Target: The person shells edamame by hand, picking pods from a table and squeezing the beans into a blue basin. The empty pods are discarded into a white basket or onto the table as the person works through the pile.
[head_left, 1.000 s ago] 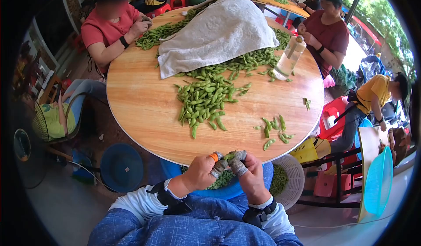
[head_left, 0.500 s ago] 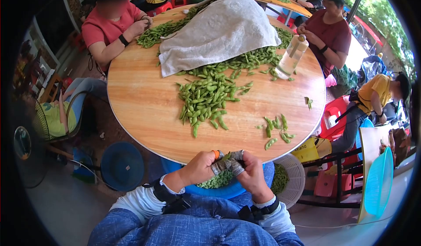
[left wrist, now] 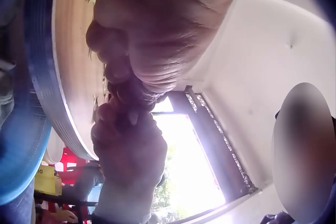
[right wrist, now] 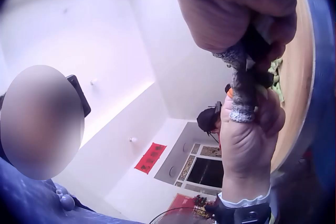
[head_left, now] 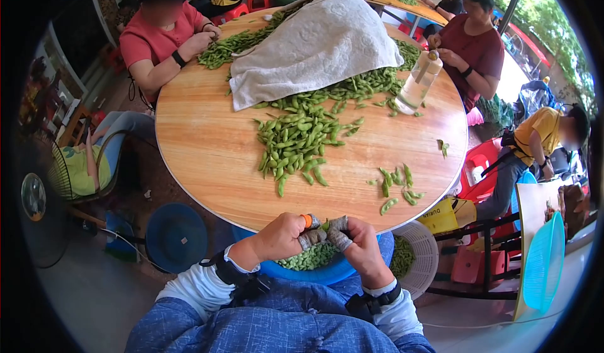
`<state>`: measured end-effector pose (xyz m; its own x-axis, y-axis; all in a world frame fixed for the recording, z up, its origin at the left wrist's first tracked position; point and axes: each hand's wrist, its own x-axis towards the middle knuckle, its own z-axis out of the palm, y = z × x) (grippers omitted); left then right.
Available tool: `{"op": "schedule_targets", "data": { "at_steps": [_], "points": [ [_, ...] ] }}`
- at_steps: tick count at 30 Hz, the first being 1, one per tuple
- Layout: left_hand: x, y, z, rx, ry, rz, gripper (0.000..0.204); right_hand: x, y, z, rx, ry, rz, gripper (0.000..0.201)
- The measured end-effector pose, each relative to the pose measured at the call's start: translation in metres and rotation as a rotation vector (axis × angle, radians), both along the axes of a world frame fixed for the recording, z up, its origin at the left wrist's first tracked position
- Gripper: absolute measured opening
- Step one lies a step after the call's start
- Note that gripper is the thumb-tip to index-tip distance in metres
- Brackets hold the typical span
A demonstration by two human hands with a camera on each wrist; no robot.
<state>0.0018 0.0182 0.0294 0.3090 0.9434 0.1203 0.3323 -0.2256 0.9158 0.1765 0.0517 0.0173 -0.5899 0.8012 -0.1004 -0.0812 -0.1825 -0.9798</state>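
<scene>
In the head view my left hand [head_left: 280, 238] and right hand [head_left: 365, 255] meet at the table's near edge. Grey wraps cover the fingertips of both, and an orange band circles one left finger. Between the curled fingers both hands pinch a green soybean pod [head_left: 325, 225], mostly hidden by them. Below, a blue basin [head_left: 333, 274] holds a heap of shelled green beans [head_left: 309, 259]. A pile of whole pods [head_left: 292, 142] lies on the round wooden table [head_left: 207, 145], with several loose pods [head_left: 396, 180] nearer the right hand.
A grey towel [head_left: 321, 51] covers a larger pod heap, with a clear bottle [head_left: 418, 84] beside it. A white basket [head_left: 425, 259] of pods stands right of the basin; a dark blue tub [head_left: 176, 238] is at left. People in red [head_left: 160, 48] and maroon [head_left: 472, 51] sit across.
The hands have stayed together while the left hand and forearm shifted slightly up. Less green shows between the fingers, and more of the beans in the basin is visible.
</scene>
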Motion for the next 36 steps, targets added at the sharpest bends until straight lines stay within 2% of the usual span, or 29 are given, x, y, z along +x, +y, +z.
{"op": "schedule_targets", "data": {
  "at_steps": [2, 4, 8, 11, 14, 17, 19, 22, 25, 28, 31, 34, 36],
  "points": [
    [-0.001, 0.0, -0.005, 0.02, -0.019, -0.009, 0.013, 0.0, -0.002, 0.0, 0.002, 0.012, 0.003, 0.006],
    [-0.003, 0.0, -0.007, -0.046, -0.011, -0.005, 0.011, 0.0, -0.003, -0.001, 0.14, -0.063, 0.001, 0.006],
    [-0.001, -0.003, -0.012, -0.261, -0.143, 0.016, 0.008, -0.001, -0.005, 0.003, 0.252, -0.167, -0.005, 0.008],
    [0.002, -0.005, -0.012, -0.435, -0.266, 0.064, 0.007, -0.002, -0.005, 0.0, 0.231, -0.158, -0.004, 0.01],
    [0.005, -0.007, -0.026, -0.496, -0.378, 0.109, 0.009, -0.003, -0.007, -0.001, 0.384, -0.19, -0.021, 0.014],
    [0.008, -0.009, -0.031, -0.508, -0.416, 0.144, 0.011, -0.006, -0.009, 0.01, 0.566, -0.333, -0.051, 0.018],
    [0.009, -0.01, -0.032, -0.468, -0.392, 0.14, 0.014, -0.006, -0.01, 0.008, 0.535, -0.353, -0.08, 0.018],
    [0.014, -0.013, -0.037, -0.413, -0.528, 0.135, 0.016, -0.006, -0.009, -0.002, 0.511, -0.331, -0.112, 0.016],
    [0.003, -0.015, -0.019, -0.704, -0.661, 0.044, 0.014, -0.006, -0.009, -0.002, 0.43, -0.275, -0.156, 0.012],
    [0.006, -0.016, -0.016, -0.693, -0.594, 0.081, 0.01, -0.006, -0.009, -0.006, 0.391, -0.238, -0.155, 0.01],
    [0.01, -0.017, -0.026, -0.534, -0.606, 0.097, 0.009, -0.006, -0.009, -0.013, 0.361, -0.198, -0.145, 0.01],
    [0.007, -0.017, -0.039, -0.379, -0.432, 0.069, 0.014, -0.004, -0.012, -0.014, 0.362, -0.204, -0.135, 0.01],
    [0.011, -0.021, -0.039, -0.374, -0.479, 0.064, 0.02, -0.003, -0.012, -0.011, 0.36, -0.212, -0.136, 0.01]
  ]
}}
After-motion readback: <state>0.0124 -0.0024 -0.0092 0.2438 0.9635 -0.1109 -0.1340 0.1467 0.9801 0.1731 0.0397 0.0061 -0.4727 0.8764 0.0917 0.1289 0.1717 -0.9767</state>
